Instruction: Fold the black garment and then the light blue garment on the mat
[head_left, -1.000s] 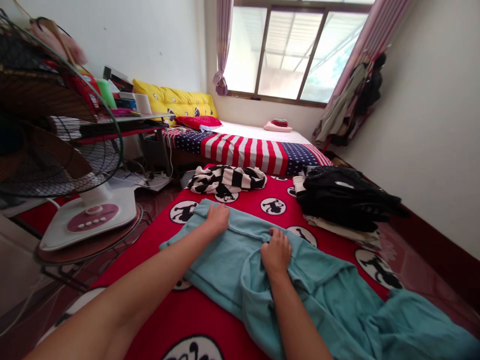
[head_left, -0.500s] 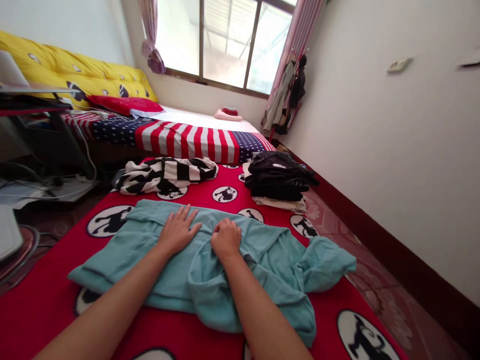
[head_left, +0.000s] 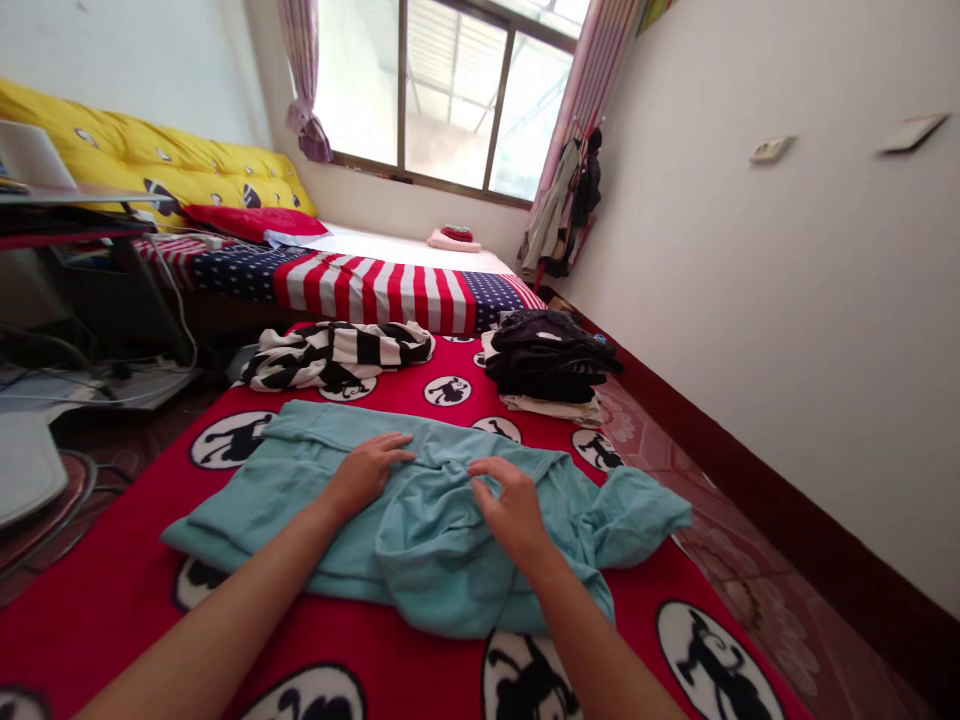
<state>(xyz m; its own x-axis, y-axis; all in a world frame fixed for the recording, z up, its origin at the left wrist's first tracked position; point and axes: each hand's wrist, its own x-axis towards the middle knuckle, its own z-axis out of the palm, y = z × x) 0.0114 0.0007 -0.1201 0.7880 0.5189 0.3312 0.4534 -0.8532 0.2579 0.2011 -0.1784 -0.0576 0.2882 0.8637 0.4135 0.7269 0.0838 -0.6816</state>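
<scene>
A light teal garment with a hood-like gathered part [head_left: 427, 540] lies partly folded across the red patterned blanket [head_left: 420, 665] in front of me. My left hand [head_left: 369, 468] rests on its middle, palm down, with the fingers stretched toward the right. Just right of the gathered part is my right hand [head_left: 510, 500], its fingers apart and curved over the cloth, thumb separate. Neither hand has cloth gripped in it. At the garment's right end a bunched sleeve [head_left: 637, 515] sticks out over the blanket's edge.
Behind the garment lie a black-and-white checked cloth [head_left: 337, 350] on the left and a stack of dark folded clothes [head_left: 551, 355] on the right. A bed with a striped, starred cover [head_left: 375, 290] stands beyond. A desk [head_left: 82, 200] is at the left, a wall [head_left: 787, 300] at the right.
My right hand has moved right, off the middle of the garment, and its curled fingers have spread. The left hand has turned so its fingers point right. The view has shifted slightly.
</scene>
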